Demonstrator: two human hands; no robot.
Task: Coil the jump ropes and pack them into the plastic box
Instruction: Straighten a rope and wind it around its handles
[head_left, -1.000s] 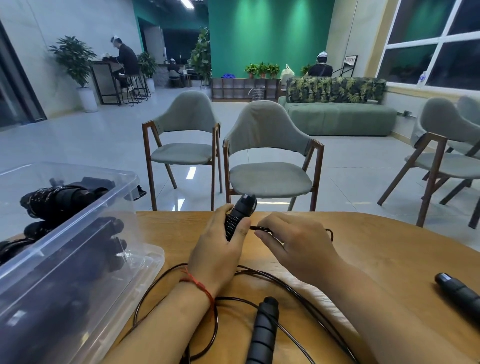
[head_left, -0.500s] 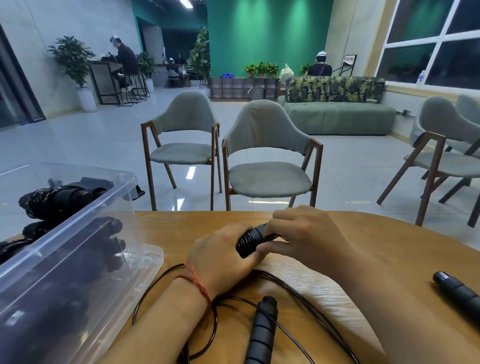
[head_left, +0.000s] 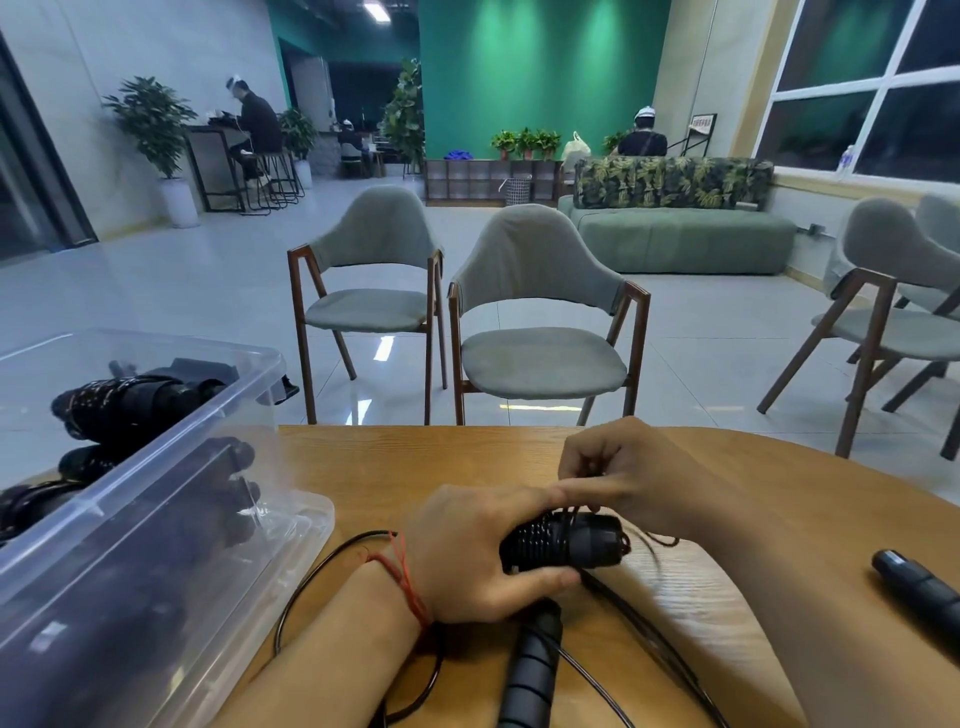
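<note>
Centrally, a black jump rope handle (head_left: 566, 540) is gripped in the left hand (head_left: 467, 551), fingers and thumb curled round it, and is held sideways just above the wooden table (head_left: 415, 457). The thin black cord (head_left: 322, 571) is pinched between the fingertips of the right hand (head_left: 623, 473) directly over that handle, which it crosses; whether it is wound fully round cannot be told. Slack cord is looped on the table beneath both forearms. A second handle (head_left: 530, 670) is lying on the table just below the left hand. A third handle (head_left: 919, 587) is lying well apart at the right edge. The clear plastic box (head_left: 156, 457) is placed at the left, with bundled black ropes (head_left: 130, 400) inside. A red string (head_left: 400, 577) is worn on the left wrist.
</note>
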